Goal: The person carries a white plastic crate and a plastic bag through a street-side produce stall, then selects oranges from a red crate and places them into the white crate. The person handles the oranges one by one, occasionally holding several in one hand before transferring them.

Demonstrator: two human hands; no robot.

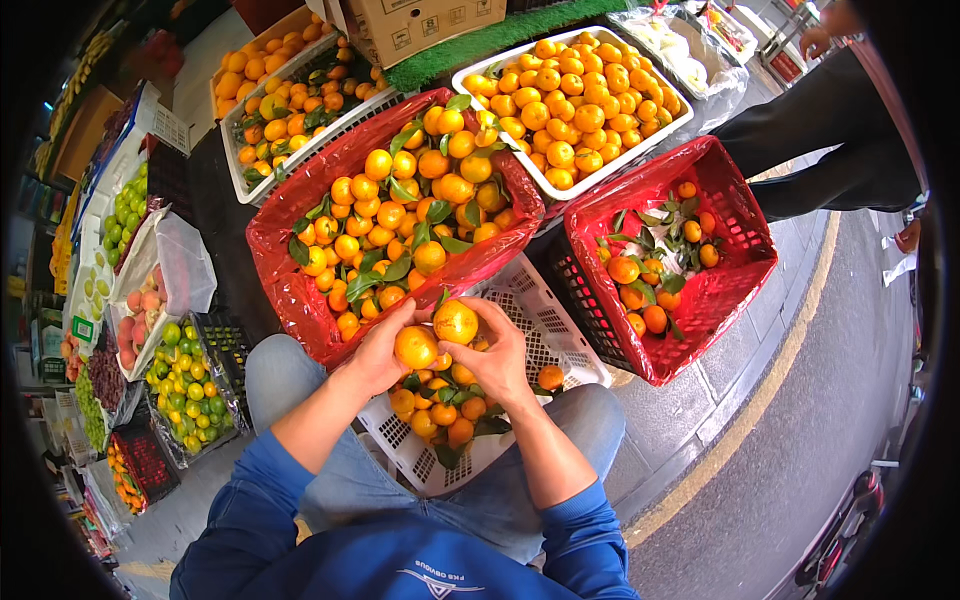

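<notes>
My left hand [379,351] is closed around an orange mandarin [416,347]. Beside it, my right hand [499,346] grips a second mandarin [455,322] whose skin has brownish marks; a small green leaf stands at its top. Both hands are close together above a white plastic crate [427,474] between my knees, which holds several mandarins with leaves. Just beyond my hands is a large crate lined with red plastic [277,247], heaped with leafy mandarins [390,216]. A lone mandarin [550,376] lies toward the right side of the white crate.
To the right stands a red-lined black crate [592,319] with fewer mandarins. Behind are a white tray of mandarins [480,82], another fruit crate [240,180] and a cardboard box [420,30]. Limes [187,386] and peaches [139,315] are at left. A person's legs [832,135] show at upper right.
</notes>
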